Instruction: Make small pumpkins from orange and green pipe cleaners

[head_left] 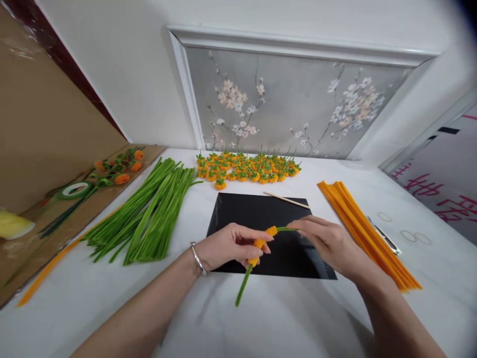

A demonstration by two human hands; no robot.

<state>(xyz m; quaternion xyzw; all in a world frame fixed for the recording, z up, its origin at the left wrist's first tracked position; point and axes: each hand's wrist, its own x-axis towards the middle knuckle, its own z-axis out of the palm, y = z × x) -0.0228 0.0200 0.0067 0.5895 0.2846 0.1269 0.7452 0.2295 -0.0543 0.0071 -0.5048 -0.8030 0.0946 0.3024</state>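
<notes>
Over the black mat (257, 214), my left hand (238, 244) pinches an orange fuzzy coil (258, 243) wound around a green stem. The stem's lower end (243, 288) sticks out below my left fingers, toward the table's front. My right hand (324, 238) has its fingertips closed on the stem's upper end (283, 228), to the right of the coil. A silver bangle circles my left wrist. A thin wooden stick (286, 199) lies across the mat's back edge.
Green stems (156, 214) lie at left, orange ones (365, 231) at right beside a cutter (385, 238) and rubber bands (409, 235). Several small orange flowers (242, 166) stand along the back. Cardboard at far left holds green tape (75, 190) and finished flowers (122, 178).
</notes>
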